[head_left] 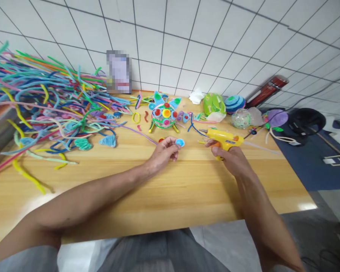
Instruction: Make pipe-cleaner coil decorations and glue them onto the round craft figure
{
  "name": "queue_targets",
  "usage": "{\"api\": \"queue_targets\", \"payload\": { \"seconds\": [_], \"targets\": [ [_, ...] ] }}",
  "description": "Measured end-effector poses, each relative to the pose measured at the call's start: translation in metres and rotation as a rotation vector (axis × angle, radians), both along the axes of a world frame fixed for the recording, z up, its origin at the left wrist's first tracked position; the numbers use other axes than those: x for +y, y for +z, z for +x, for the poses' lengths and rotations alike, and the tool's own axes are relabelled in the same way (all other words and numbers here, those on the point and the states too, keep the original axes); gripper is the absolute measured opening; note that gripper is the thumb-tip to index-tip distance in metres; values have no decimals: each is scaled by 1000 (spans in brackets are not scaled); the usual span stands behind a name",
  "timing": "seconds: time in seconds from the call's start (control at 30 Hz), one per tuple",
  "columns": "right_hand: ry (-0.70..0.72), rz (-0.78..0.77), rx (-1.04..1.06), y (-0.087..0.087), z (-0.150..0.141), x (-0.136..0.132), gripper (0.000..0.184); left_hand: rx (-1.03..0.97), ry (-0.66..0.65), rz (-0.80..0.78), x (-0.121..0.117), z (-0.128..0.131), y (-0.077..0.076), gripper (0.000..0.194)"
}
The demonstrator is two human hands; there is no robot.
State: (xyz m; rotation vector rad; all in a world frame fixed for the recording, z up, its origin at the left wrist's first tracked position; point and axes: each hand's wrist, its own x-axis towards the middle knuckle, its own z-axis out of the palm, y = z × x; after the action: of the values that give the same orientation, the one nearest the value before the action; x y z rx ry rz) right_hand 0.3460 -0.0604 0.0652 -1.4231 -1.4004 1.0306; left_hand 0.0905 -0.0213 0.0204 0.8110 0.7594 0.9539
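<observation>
Between thumb and fingers, my left hand point(166, 150) pinches a small round blue disc point(180, 142) over the table. My right hand point(229, 155) is wrapped round the handle of a yellow hot glue gun point(226, 139), its nozzle pointing left toward the disc but apart from it. Behind the hands stands a clear ball figure point(163, 120) decorated with coloured discs, blue ear shapes with green centres and yellow legs. A red disc point(161, 140) shows partly behind my left hand.
A large heap of pipe cleaners point(59, 102) covers the left of the wooden table point(170, 204). Along the tiled wall are a phone-like panel point(119, 71), a green ball point(214, 105), a blue striped ball point(234, 103) and a red flask point(268, 90). A dark cable point(306, 99) runs at the right.
</observation>
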Motion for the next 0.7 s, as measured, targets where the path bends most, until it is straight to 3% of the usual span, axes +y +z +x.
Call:
{"api": "queue_targets", "payload": {
  "seconds": [0.13, 0.27, 0.5, 0.7],
  "targets": [
    [132, -28, -29, -13, 1, 19, 36, 18, 0, 44, 4, -1, -6, 29],
    [203, -10, 15, -24, -5, 23, 38, 33, 9, 46, 8, -2, -10, 35],
    [156, -56, 6, -31, -3, 11, 44, 77, 23, 63, 11, -2, -21, 33],
    [125, -67, -40, -38, -1, 8, 38, 102, 82, 87, 12, -2, -18, 32]
  ]
}}
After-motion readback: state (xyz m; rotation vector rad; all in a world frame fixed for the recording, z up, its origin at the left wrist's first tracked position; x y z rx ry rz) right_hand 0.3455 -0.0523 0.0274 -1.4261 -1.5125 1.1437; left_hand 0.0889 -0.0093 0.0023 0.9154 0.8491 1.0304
